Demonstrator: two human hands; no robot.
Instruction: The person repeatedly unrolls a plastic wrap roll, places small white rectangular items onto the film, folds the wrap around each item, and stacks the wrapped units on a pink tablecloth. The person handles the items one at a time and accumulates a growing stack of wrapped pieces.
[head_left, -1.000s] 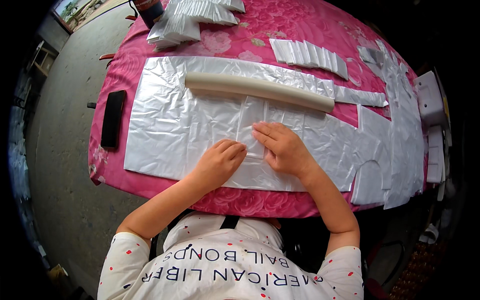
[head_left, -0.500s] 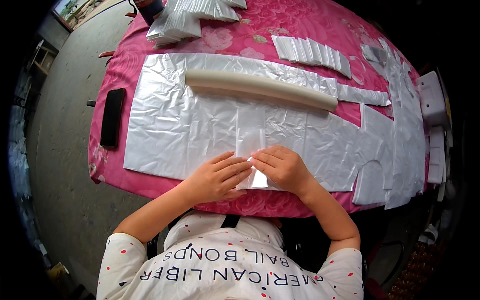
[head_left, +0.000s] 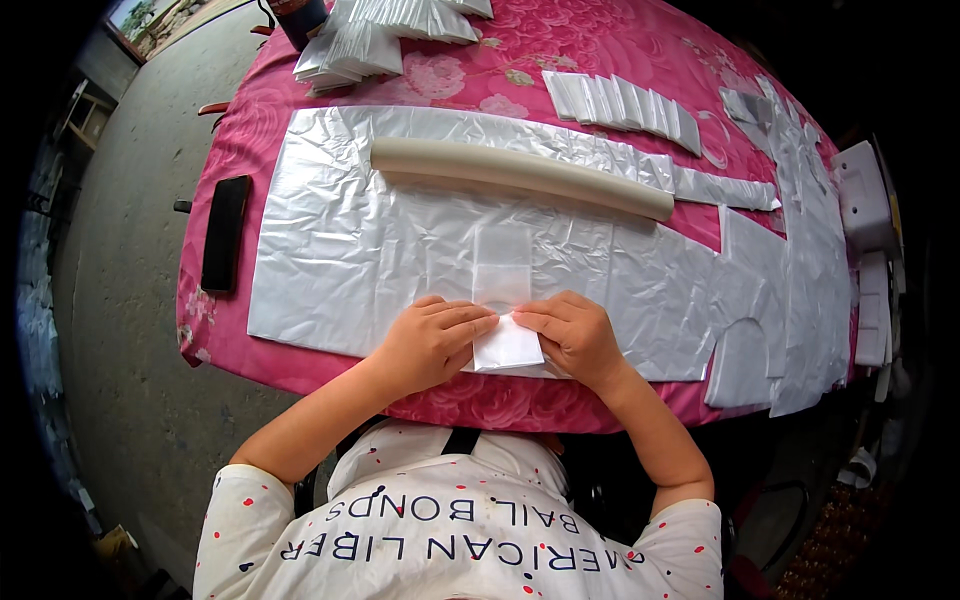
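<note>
At the near edge of the table, my left hand (head_left: 432,342) pinches the left side of a narrow, folded white plastic bag (head_left: 508,346). Opposite it, my right hand (head_left: 572,340) grips the bag's right side, with the fingertips of both hands almost meeting at the middle. A thin, translucent length of the bag stretches away from my fingers, and a squarish folded part lies toward me. Beneath are large, wrinkled white plastic bags (head_left: 315,250) laid flat. Across them, beyond my hands, rests a long beige tube (head_left: 520,174).
A pink floral cloth (head_left: 450,75) covers the table. Folded bags lie in a fanned row (head_left: 622,104) at the far right and in a pile (head_left: 350,55) at the far left, by a dark cup (head_left: 298,18). A black phone (head_left: 225,235) lies left; more plastic (head_left: 805,270) hangs right.
The near end of the bag has been folded into a flatter, squarer shape. My right fingers have shifted slightly right, off the bag's middle, and my left fingers have drawn in.
</note>
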